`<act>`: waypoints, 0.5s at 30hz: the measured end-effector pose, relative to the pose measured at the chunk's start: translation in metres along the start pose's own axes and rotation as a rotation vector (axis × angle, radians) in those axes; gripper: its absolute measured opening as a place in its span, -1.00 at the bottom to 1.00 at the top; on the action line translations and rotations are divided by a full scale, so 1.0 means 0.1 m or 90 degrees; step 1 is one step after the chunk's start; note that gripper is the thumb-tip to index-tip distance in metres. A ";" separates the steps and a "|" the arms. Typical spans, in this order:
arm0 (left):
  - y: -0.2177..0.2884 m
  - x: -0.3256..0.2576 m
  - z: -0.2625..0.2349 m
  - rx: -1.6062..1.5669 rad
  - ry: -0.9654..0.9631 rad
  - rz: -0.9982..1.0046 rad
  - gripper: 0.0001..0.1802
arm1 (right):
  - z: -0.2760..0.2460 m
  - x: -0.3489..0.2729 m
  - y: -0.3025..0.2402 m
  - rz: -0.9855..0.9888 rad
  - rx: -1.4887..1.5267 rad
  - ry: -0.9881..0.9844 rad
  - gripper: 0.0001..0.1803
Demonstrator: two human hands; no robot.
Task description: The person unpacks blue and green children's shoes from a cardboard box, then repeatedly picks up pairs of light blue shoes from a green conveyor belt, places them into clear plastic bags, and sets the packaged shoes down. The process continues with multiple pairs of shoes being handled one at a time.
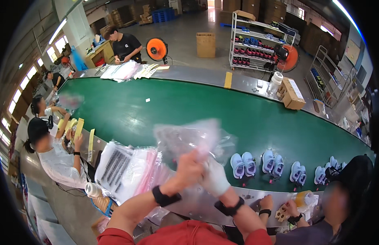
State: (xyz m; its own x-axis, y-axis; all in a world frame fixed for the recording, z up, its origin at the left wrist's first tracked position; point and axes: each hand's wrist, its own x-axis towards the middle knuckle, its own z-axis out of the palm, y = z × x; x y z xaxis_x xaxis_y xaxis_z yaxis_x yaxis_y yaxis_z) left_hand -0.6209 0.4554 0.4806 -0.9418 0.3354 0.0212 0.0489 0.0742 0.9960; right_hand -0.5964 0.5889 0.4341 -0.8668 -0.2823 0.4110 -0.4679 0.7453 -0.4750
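A clear plastic bag (189,138), smeared by motion, is held up over the near edge of the green conveyor belt (116,96). My left hand (187,172) is bare and closed on the bag's near edge. Right beside it, my right hand (216,178), in a white glove, grips the same edge; its fingertips are partly hidden. To the left of my hands lies a pile of flat plastic bags (134,165), some pink-tinted, one with dark printing. Pale blue sneakers (243,165) stand in pairs along the belt's near edge to the right.
A co-worker (336,208) sits close on my right, handling small parts and a tape roll (306,199). Another person (54,151) at left holds yellow strips. Across the belt are a cardboard box (290,94), a clear jar (275,83) and papers (120,70). A white bottle (92,190) stands near the bag pile.
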 end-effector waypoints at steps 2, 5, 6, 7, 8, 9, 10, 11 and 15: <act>-0.35 -0.29 0.31 0.161 -0.149 0.291 -0.72 | 0.17 -0.12 0.18 0.024 0.015 -0.063 -0.61; -0.37 -0.85 0.58 0.276 -0.454 0.188 -0.55 | -0.04 -0.20 0.37 0.000 -0.023 -0.110 -0.63; -0.47 -0.84 0.40 0.264 -0.422 0.217 -0.52 | -0.12 -0.13 0.37 -0.015 -0.030 -0.108 -0.63; -0.61 -0.77 0.21 0.245 -0.392 0.248 -0.48 | -0.18 -0.06 0.36 -0.029 -0.039 -0.101 -0.63; -0.72 -0.66 -0.10 0.216 -0.309 0.201 -0.47 | -0.10 0.08 0.30 -0.063 -0.024 -0.097 -0.64; -0.65 -0.35 -0.28 0.272 -0.193 0.250 -0.52 | 0.00 0.17 0.29 -0.074 -0.040 -0.084 -0.64; -0.54 -0.01 -0.42 0.323 -0.082 0.291 -0.56 | 0.09 0.24 0.26 -0.061 -0.068 -0.072 -0.64; -0.51 0.27 -0.65 0.308 -0.040 0.221 -0.65 | 0.24 0.31 0.21 -0.048 -0.088 -0.056 -0.64; -0.23 0.93 -1.23 0.356 0.143 0.175 -0.81 | 0.44 0.89 -0.34 0.058 -0.159 -0.252 -0.75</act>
State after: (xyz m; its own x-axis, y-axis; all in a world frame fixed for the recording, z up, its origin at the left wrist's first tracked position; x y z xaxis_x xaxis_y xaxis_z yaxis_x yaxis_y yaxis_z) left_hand -0.7506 0.3692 0.4705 -0.9139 0.2123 0.3461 0.4057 0.5106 0.7581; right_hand -0.6654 0.5122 0.4530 -0.9242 -0.3811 0.0245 -0.3728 0.8864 -0.2744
